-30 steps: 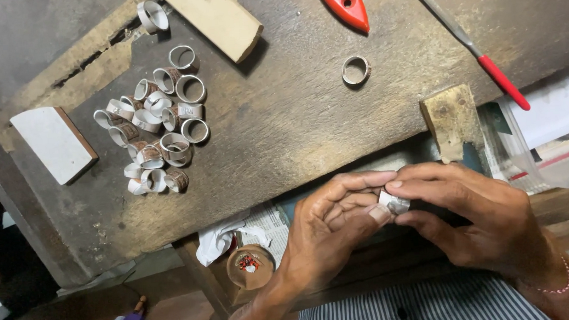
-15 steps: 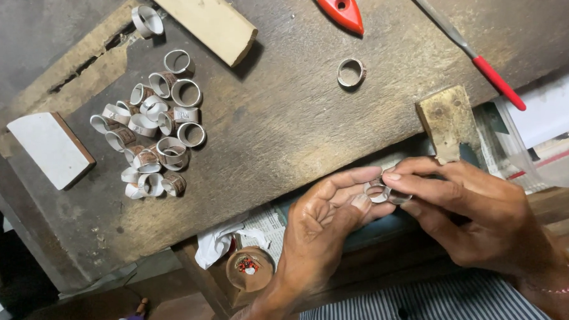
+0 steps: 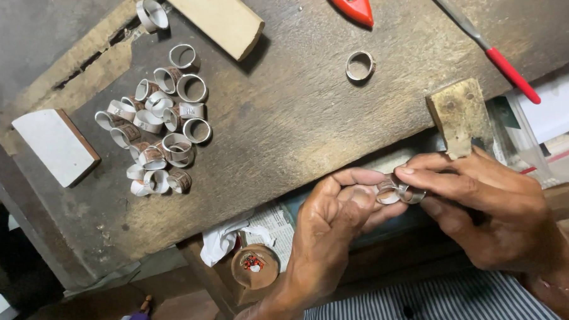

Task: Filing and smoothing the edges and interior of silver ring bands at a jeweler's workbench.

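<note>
Mostly worn, scratched dark wood on the table [image 3: 308, 121], with a pale, gouged strip along its far left edge. Heap of thin metal bands [image 3: 160, 123], short open cylinders, some silvery, some brownish inside, piled at left; one lone band [image 3: 360, 65] lies apart near the top. White-faced flat block [image 3: 56, 146] at far left, pale wooden slab [image 3: 215, 17] at top, small rough wood block [image 3: 458, 115] at the near edge. Slim metal file [image 3: 482, 42] with a red handle lies at upper right; a red plastic tool [image 3: 349, 2] is cut off by the top edge. Both hands meet just below the table's near edge. Left hand [image 3: 328, 231] has fingers curled, thumb and forefinger pressed onto a shiny ring [image 3: 396, 191]. Right hand [image 3: 488, 213] has fingers drawn together, forefinger laid over the ring's top, thumb beneath, pinching it from the other side. Ring sits between the two sets of fingertips, off the table.
</note>
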